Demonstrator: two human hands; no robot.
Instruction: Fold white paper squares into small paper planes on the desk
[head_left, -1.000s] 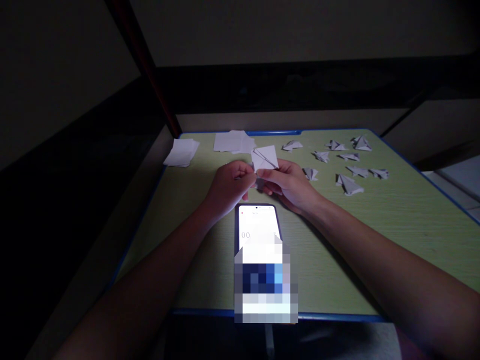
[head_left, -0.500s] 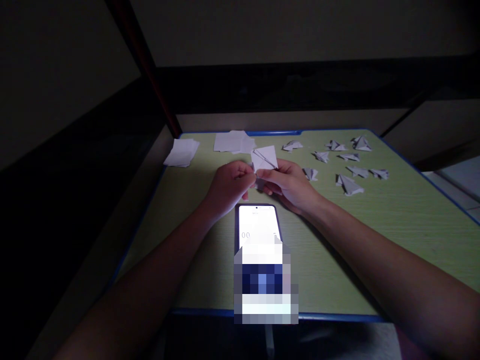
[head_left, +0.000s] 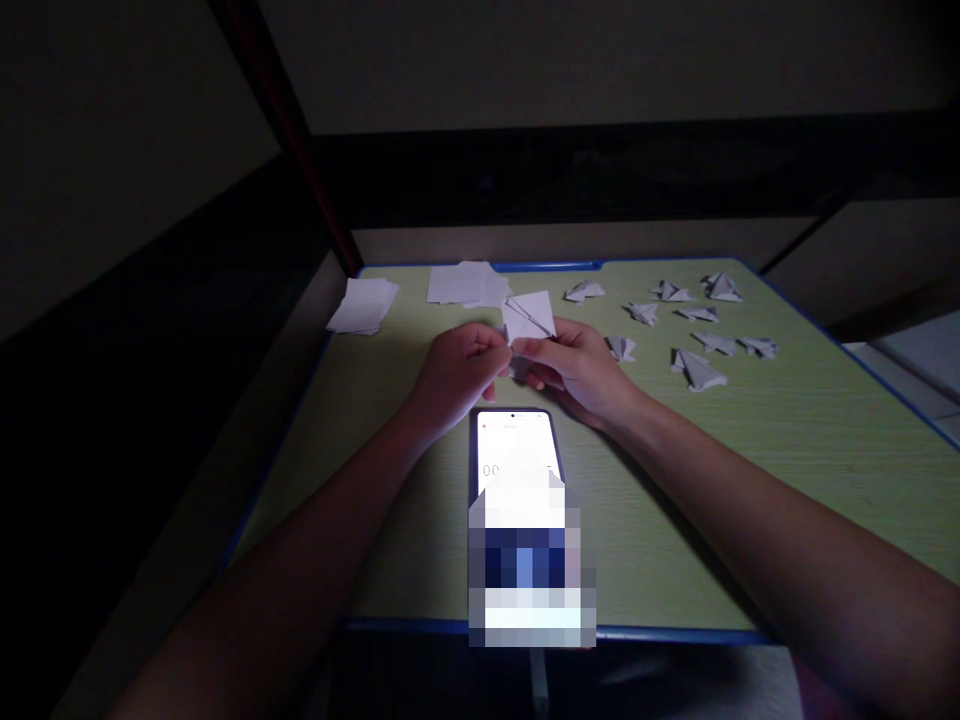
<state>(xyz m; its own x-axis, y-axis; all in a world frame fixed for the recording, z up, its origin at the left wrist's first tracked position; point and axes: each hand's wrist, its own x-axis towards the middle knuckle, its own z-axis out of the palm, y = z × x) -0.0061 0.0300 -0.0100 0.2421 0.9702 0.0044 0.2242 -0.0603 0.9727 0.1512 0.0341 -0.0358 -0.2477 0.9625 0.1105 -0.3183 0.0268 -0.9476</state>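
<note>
A small piece of folded white paper (head_left: 531, 314), with slanting crease lines across its face, is held up between my two hands above the table. My left hand (head_left: 466, 365) is closed, its thumb and fingers pinching the paper's lower left edge. On the other side, my right hand (head_left: 576, 362) grips the paper's lower part, thumb in front and fingers behind. The fingertips of both hands nearly meet, and they cover the bottom of the sheet. Just below the hands lies a phone (head_left: 516, 450) with a bright screen, its lower part blurred out by pixel blocks.
Several folded paper figures (head_left: 699, 370) lie spread over the right half of the green table (head_left: 750, 500). A paper stack (head_left: 364, 305) rests at the far left corner, and more loose sheets (head_left: 457, 284) lie at the back edge. The room is dark.
</note>
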